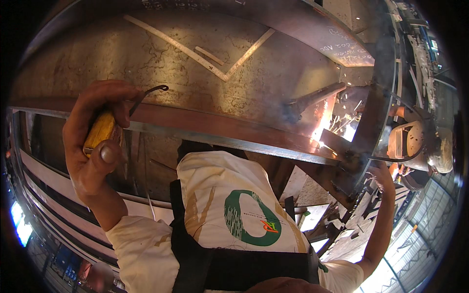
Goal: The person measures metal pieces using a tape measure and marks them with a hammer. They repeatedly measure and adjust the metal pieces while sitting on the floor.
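My left hand (90, 146) is raised at the left, fingers and thumb wrapped round a yellow handle (100, 131). A thin bent metal rod with a small curled end (157, 89) sticks out past the fingers; whether it joins the handle is hidden. My right hand (382, 177) reaches to the right end of a large steel beam (195, 58). Its fingers are partly lost in shadow beside dark metal, and I cannot make out what they hold. Near that end, a bright welding glow (320, 136) throws sparks and smoke beside a dark bar-like piece (317, 97).
Two pale strips (183, 46) form a V on the beam's face. A black cable (405, 158) loops at the right. Another person (415, 141) is close by there. Steel offcuts (312, 215) lie below, and long steel bars (53, 195) run at the left.
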Tool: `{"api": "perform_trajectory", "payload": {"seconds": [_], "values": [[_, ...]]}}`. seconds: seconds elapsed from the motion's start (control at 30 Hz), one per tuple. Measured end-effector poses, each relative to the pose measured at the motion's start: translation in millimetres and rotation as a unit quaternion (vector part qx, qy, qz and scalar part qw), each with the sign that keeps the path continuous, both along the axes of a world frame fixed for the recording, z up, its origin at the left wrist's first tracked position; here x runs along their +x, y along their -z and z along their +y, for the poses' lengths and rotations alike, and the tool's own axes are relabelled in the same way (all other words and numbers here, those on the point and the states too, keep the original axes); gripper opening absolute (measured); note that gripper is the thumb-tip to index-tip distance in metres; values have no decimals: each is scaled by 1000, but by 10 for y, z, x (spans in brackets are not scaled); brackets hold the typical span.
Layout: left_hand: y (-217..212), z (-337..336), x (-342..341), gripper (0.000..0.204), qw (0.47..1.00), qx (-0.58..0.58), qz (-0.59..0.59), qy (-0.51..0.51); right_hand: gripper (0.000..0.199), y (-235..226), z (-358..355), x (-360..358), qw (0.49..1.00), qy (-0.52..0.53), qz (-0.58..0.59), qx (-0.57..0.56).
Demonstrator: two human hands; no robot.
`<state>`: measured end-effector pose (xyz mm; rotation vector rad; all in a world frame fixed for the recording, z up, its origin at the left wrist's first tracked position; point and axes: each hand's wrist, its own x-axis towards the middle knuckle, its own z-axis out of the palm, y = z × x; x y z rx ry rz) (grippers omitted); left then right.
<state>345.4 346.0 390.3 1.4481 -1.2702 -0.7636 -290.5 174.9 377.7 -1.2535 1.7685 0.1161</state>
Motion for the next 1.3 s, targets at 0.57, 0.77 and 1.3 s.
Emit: {"api": "perform_trajectory", "payload": {"seconds": [0.57,0.77,1.3], "values": [[12,-14,50,68,1000,-14,-3,14,47,-37,-22,135,1000,-12,4,15],[35,7,96,68,999,-13,-35,5,44,23,-1,11,999,19,-23,-11],[-15,-40,44,71,1000,-5,-13,-5,62,-62,-2,113,1000,0,24,8]]}}
